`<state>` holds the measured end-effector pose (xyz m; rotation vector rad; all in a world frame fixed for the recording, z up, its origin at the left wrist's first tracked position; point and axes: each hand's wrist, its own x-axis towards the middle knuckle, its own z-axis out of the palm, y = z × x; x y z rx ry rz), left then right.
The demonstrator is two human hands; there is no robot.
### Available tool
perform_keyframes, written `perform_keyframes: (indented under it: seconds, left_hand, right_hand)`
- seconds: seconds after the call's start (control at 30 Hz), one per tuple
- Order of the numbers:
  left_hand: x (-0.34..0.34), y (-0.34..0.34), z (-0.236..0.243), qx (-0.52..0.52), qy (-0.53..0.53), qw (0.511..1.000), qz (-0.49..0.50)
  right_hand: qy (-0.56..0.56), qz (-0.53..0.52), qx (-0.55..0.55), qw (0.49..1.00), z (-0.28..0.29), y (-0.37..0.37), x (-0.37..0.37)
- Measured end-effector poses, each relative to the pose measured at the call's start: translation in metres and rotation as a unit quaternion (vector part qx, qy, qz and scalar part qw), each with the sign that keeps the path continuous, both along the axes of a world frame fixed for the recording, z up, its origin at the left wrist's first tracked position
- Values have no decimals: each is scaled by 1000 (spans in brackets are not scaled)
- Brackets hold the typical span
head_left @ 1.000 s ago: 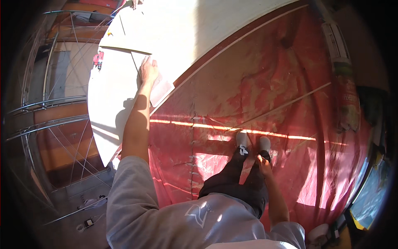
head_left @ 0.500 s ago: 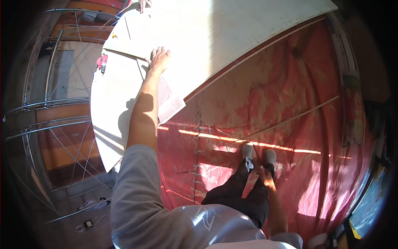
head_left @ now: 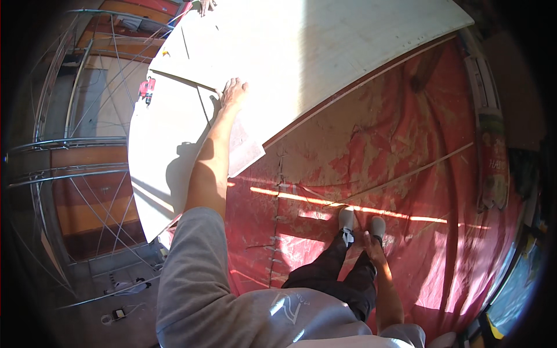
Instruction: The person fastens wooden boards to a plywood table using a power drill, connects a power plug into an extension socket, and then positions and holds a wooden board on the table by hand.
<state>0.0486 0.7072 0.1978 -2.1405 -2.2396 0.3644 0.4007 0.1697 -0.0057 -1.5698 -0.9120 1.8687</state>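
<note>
A large pale sheet board [head_left: 354, 52] fills the upper middle, bright with sunlight. My left arm stretches forward over it, and my left hand [head_left: 234, 95] lies on the sheet near its left edge, fingers extended. Beneath that edge another pale board [head_left: 154, 136] shows, carrying the shadow of my head and arm. A small flat panel piece [head_left: 246, 153] sticks out beside my left forearm. Low by my legs hangs my right hand [head_left: 374, 249], its fingers loosely extended with nothing visible in them.
A red and black power drill [head_left: 148, 90] lies at the left board's edge. Another person's hand [head_left: 206, 6] touches the far side. Metal scaffold tubes [head_left: 75, 142] stand at left. A worn red tarp [head_left: 377, 151] covers the floor, with a thin strip [head_left: 406, 168] across it.
The view has shifted slightly, and the boards appear a little lower and to the right. My left hand stays on the sheet. My right hand is still by my legs.
</note>
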Motion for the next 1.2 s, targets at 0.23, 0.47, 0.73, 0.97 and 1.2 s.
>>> perform_keyframes:
  seconds: [0.23,0.47,0.73,0.97,1.2]
  left_hand:
    - [6,-4,-2,-4,8,1000,-14]
    - [9,-15,-6,10,-2,1000,-13]
    - [12,-25,-7,-3,31,999,-27]
    - [19,-39,-6,16,23,999,-34]
    - [23,-52,-4,30,26,998,-50]
  right_hand:
    - [-2,-32,-22,999,12,2,0]
    - [-27,-2,-39,999,52,32,-3]
    - [56,-98,-84,990,28,49,-10]
    - [113,-86,-13,990,0,48,-5]
    - [67,-82,39,994,51,117,-8]
